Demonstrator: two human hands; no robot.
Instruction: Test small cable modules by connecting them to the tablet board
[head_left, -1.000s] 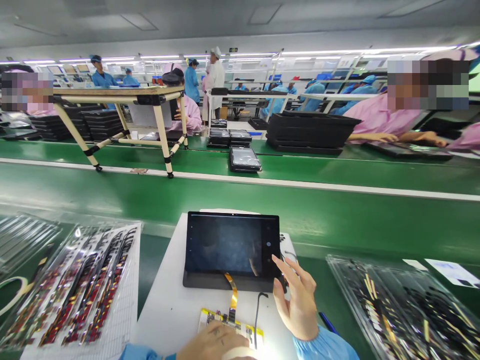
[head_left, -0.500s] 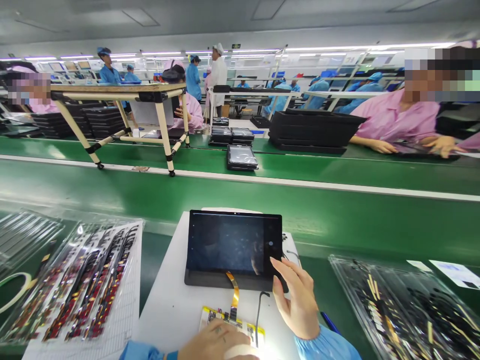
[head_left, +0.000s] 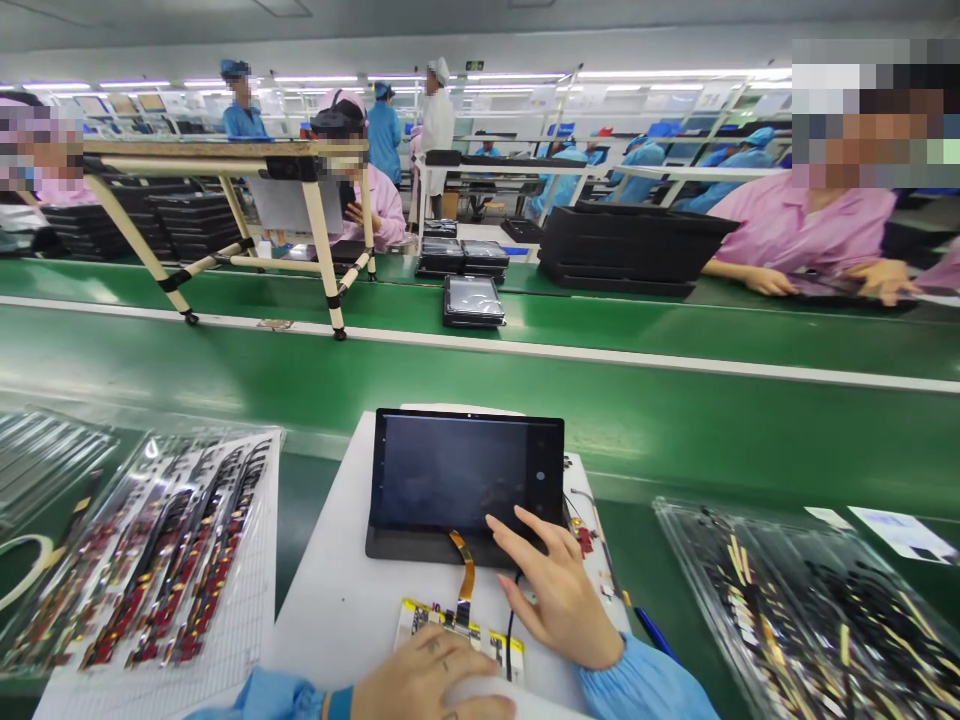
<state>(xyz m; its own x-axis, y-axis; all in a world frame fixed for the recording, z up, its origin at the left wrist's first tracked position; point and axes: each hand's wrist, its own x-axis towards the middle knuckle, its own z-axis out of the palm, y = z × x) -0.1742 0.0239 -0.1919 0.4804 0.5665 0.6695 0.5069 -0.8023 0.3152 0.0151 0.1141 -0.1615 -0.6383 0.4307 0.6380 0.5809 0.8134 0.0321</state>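
A tablet screen [head_left: 454, 470], lit dark, leans on a white work block. My right hand [head_left: 566, 600] is open, fingers spread, its fingertips over the lower right part of the screen. From the screen's lower edge an orange flex cable [head_left: 466, 575] runs down to a circuit board with yellow edging [head_left: 409, 615]. My left hand [head_left: 420, 675] lies over the near side of that board, fingers bent around a smooth white thing [head_left: 480, 688], whose kind I cannot make out. A thin black cable [head_left: 511, 630] passes between the hands.
Left lies a clear tray of red and black flex cables [head_left: 176, 560] on paper, with a roll of tape [head_left: 26, 570]. Right are another tray of cables [head_left: 795, 610] and a blue pen [head_left: 652, 632]. Behind runs a green conveyor [head_left: 600, 390]; several people work beyond it.
My right hand has moved left, from the screen's right edge to over its lower part. The left hand stays over the board. The camera view has shifted slightly.
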